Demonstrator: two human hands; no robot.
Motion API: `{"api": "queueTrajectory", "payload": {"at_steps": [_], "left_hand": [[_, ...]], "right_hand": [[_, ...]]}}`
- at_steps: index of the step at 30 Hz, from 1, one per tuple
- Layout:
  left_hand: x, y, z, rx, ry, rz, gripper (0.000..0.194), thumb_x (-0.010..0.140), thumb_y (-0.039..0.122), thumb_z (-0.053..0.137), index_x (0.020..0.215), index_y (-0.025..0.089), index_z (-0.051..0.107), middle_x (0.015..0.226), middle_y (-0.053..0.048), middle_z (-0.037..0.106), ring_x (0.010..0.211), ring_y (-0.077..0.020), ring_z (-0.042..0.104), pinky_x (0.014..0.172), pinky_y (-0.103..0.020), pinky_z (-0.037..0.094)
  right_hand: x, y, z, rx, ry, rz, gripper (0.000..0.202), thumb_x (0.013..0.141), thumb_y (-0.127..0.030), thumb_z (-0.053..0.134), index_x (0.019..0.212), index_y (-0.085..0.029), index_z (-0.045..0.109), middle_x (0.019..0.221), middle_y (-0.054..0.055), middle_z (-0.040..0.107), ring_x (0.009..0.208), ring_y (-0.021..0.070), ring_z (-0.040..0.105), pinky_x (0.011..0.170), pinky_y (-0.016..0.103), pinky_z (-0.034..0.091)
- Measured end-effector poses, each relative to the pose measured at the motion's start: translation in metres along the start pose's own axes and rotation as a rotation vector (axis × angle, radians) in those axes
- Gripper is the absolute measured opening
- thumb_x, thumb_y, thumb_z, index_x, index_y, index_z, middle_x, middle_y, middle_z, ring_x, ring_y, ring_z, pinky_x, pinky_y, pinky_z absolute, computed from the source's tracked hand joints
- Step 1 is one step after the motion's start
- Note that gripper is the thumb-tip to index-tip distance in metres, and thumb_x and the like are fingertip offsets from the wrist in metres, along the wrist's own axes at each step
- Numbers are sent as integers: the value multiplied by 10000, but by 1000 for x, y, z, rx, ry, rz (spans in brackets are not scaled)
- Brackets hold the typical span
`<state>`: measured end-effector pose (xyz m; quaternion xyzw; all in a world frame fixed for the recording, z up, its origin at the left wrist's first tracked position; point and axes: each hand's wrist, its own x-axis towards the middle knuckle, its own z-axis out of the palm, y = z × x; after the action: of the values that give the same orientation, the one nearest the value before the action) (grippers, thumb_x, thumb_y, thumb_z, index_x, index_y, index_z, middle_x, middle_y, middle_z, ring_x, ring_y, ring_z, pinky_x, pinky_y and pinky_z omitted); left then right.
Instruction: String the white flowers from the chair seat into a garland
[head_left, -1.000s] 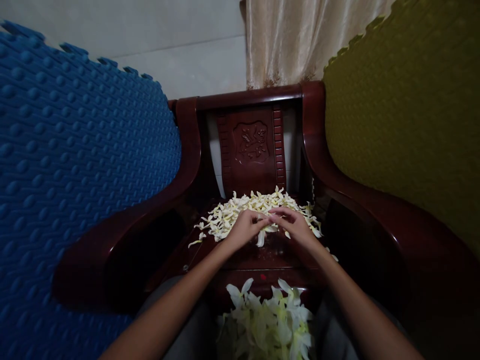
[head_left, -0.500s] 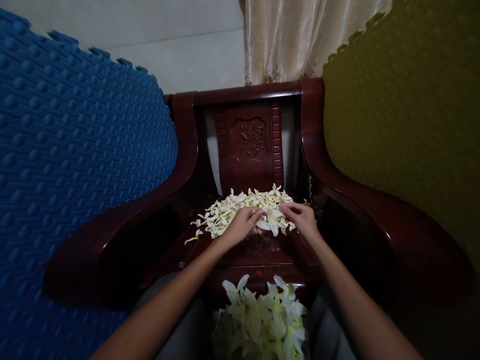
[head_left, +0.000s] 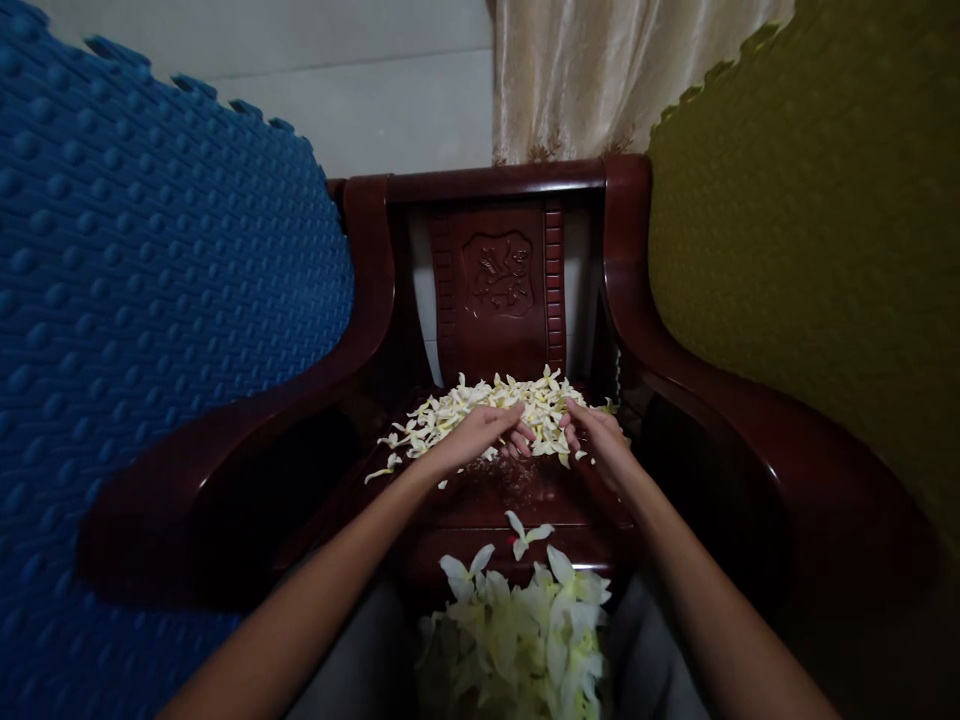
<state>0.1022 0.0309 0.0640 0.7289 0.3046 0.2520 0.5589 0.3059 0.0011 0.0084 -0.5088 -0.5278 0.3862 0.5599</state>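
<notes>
White flowers [head_left: 442, 418] with narrow petals are spread over the dark red wooden chair seat [head_left: 480, 500]. My left hand [head_left: 489, 432] is over the near edge of that pile, its fingers loosely parted and nothing visible in them. Across a gap, my right hand [head_left: 598, 436] stands at the pile's right side, thumb and fingers apart, also holding nothing I can see. A single white flower [head_left: 527, 536] is by the seat's front edge; whether it rests or falls I cannot tell. Closer to me is a heap of larger-looking white flowers [head_left: 517, 640], between my legs.
Curved wooden armrests [head_left: 690, 400] flank the seat, and a carved backrest [head_left: 499, 275] rises behind it. A blue foam mat [head_left: 172, 260] stands on the left, an olive-yellow one [head_left: 810, 230] on the right. A beige curtain [head_left: 585, 80] hangs beyond the chair.
The white flower that was between my hands has left them, and a single one now shows lower, above the near heap. My fingers have loosened and parted.
</notes>
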Motion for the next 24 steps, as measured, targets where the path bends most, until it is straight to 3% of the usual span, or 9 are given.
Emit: {"api": "queueTrajectory", "payload": {"at_steps": [2,6,8,11,14,18,21,24], "left_hand": [[3,-4,-2,49,68,14,501,767,587,610,782,96,708,681,-83,699,592,-132,607,578,-226,462],[5,-7,-3,6,145,38,377,792,483,636,757,113,701,644,-48,680,582,-109,593,573,-206,451],[6,-7,-2,-17,180,50,350,798,456,638,746,115,699,626,-36,669,567,-96,582,571,-197,444],[7,-6,-2,-18,189,52,338,801,441,639,739,114,697,614,-29,663,560,-89,577,563,-188,439],[7,-7,-2,-3,168,49,350,808,448,628,732,113,694,615,-33,666,562,-95,583,562,-193,446],[7,-8,-1,9,176,50,358,809,460,622,737,118,699,613,-30,667,555,-97,580,576,-203,457],[7,-9,-2,22,183,54,374,797,480,625,743,117,699,612,-33,663,548,-107,574,571,-214,457],[7,-11,-4,101,245,74,402,806,499,596,730,117,693,605,-39,655,551,-124,566,571,-235,454]], "right_hand": [[12,14,-7,-101,3,12,447,861,-563,444,776,-160,618,554,-6,542,432,104,433,450,236,359],[33,48,-16,-367,-18,34,216,802,-351,609,739,-148,649,701,41,636,639,157,564,615,270,442],[40,63,-16,-478,-76,52,104,774,-248,665,769,-144,664,842,60,665,815,185,596,755,304,461],[47,79,-15,-595,-191,110,119,812,-234,669,877,-134,658,977,52,654,922,194,601,841,366,474],[51,87,-15,-658,-260,186,170,881,-285,608,943,-129,638,995,46,645,897,190,619,807,380,510],[54,91,-14,-621,-261,222,213,906,-299,576,1041,-137,610,1048,62,625,894,182,619,775,365,528],[55,87,-9,-503,-252,217,175,892,-279,595,966,-122,613,920,35,631,766,145,612,684,310,524],[52,73,2,-302,-242,185,195,780,-224,700,918,-124,604,735,-11,596,581,103,543,543,236,453]]}}
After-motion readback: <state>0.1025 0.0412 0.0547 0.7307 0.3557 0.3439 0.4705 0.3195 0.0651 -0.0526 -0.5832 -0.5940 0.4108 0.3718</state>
